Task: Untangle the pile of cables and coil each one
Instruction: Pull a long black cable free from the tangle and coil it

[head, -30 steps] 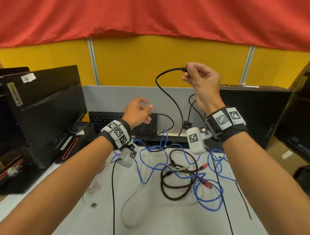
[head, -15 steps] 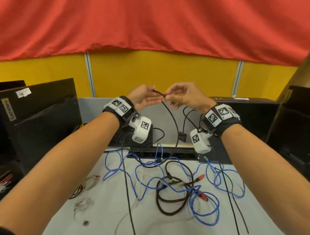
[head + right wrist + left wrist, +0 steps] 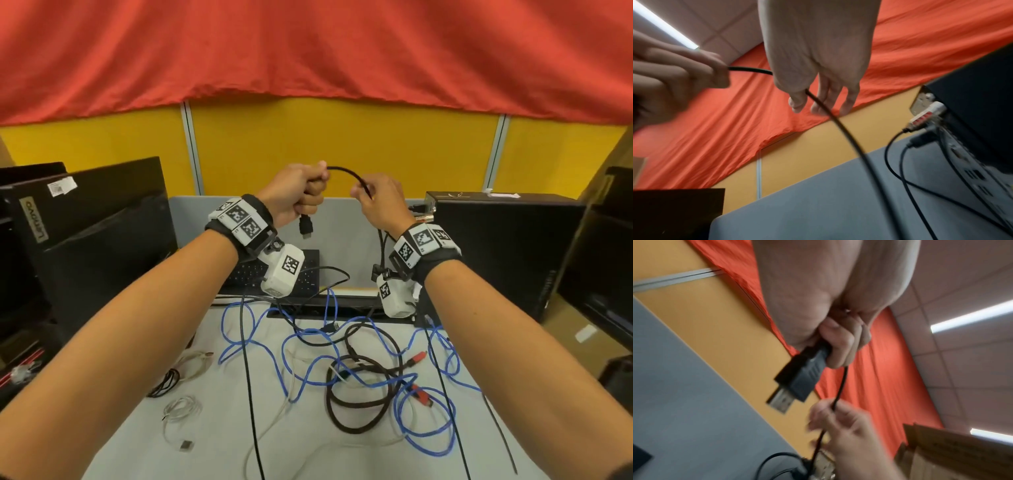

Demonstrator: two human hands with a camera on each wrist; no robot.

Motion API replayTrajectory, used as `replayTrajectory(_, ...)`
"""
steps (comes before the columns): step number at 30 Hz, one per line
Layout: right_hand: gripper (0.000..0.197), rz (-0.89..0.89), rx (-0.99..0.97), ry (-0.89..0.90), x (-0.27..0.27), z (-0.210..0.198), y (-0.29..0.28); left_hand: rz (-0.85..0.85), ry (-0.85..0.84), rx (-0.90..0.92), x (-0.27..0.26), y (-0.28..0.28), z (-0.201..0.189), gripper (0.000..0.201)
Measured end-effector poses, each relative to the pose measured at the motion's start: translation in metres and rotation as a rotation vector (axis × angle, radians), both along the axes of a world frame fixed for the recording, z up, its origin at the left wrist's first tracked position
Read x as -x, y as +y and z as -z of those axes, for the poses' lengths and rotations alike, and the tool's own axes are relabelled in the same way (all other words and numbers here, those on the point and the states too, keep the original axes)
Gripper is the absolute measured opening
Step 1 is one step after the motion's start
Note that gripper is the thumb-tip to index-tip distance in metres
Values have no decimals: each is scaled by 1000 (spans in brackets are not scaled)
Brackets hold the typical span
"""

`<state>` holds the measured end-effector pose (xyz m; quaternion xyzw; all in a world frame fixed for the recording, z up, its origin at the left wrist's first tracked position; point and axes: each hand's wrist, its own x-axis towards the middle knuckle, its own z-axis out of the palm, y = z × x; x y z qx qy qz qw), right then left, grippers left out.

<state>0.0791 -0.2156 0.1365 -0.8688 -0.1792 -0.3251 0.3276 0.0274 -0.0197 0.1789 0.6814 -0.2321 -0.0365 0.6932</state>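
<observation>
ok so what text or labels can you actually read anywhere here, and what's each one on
"Lenovo": badge on the black computer case at left, running vertically.
White sticker on the same case: print too small to read.
Square coded markers on the wrist bands: patterns, no words.
White label on the right-hand black case: blurred, unreadable.

Grey table: tangled blue cable, brown cable, keyboard.

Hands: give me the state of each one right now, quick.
Left hand: closed in a fist round the black cable, plug hanging below.
Right hand: pinching the same black cable further along.
</observation>
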Motion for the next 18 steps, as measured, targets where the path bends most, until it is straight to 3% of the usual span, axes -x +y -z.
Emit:
replayTrajectory(3,22,-164,-216,279,5,25,-10,33,52,291,2,11,-19,35)
replayTrajectory(5,21,-204,-289,316,8,54,-11,10,92,446,0,17,-28,38)
replayTrajectory(7,31,-143,-132,233,9,78,-8,-65,86,539,-3,21,-28,43)
replayTrajectory(9,40,-78,148,277,12,93,-3,-155,64,546,-7,24,-22,44)
replayTrajectory(11,43,-54,456,367,17,98,6,-283,-16,372,-12,21,-8,41)
replayTrajectory(14,37,-97,746,384,29,83,27,-361,-153,-116,-15,17,14,25)
replayTrajectory(16,32,-134,792,306,32,66,37,-291,-130,-376,-18,13,27,18)
replayTrajectory(18,25,-166,709,203,33,48,40,-281,-122,-566,-21,12,36,19)
